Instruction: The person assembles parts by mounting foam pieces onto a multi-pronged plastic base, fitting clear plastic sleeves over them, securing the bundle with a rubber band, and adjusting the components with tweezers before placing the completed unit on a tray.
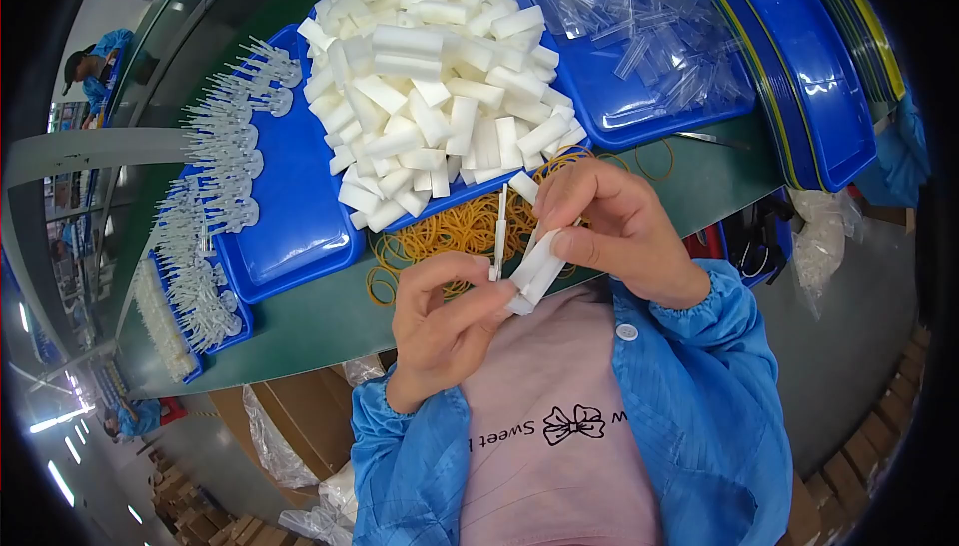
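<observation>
Green tabletop runs under a row of blue trays, and we see a heap of white foam blocks on the middle one, with tan rubber bands loose along its near edge. Just on our side of those bands, in front of the chest, is the white piece we are working on, borne in the air between both hands. Our left hand pinches its lower end between thumb and forefinger; our right hand pinches its upper end the same way, thumb on top. To do this well, we would judge, both grips should stay light and level, since the piece looks thin enough to bend or crease, and our thumbs should press along its length rather than across it. We should also mind the slim white rod standing beside the left fingertips; whether those fingers grip it too, we cannot tell. As for looks, the piece is long, narrow and matt white, with a line down its length as if two faces met in a shallow fold. Its lower end seems paler and slightly see-through, though our fingers cover part of it.
</observation>
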### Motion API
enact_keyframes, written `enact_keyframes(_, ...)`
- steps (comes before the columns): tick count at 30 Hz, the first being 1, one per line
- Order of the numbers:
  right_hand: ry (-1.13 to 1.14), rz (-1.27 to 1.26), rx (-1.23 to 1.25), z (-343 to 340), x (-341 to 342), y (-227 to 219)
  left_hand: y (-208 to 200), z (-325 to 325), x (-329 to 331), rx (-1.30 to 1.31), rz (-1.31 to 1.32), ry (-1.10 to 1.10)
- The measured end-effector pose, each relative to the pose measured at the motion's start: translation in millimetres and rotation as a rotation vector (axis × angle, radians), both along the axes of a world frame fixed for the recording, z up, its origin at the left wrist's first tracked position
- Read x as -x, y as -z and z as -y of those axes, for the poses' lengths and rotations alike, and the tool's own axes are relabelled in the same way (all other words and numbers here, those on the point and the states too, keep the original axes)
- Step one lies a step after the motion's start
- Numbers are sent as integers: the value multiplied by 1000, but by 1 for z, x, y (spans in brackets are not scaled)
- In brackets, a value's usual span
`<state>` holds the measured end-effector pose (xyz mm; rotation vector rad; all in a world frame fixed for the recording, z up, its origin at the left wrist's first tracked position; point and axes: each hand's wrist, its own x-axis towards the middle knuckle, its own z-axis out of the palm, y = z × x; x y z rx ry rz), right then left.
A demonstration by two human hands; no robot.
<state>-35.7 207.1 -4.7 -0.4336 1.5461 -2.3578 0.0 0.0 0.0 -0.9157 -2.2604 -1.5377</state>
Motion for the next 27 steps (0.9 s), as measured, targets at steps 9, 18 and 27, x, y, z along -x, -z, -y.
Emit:
enact_keyframes(9, 66, -186, -163, 2, -10, 0, 9, 6, -9, -122, 252, -95)
enact_keyframes(18, 396, -699, -1170, 5, 6, 2, 5, 21, -6, -466, 488, -274)
enact_keyframes(27, 560, -813, -1038, -1, 8, 8, 11, 28, -11, -402, 494, -145)
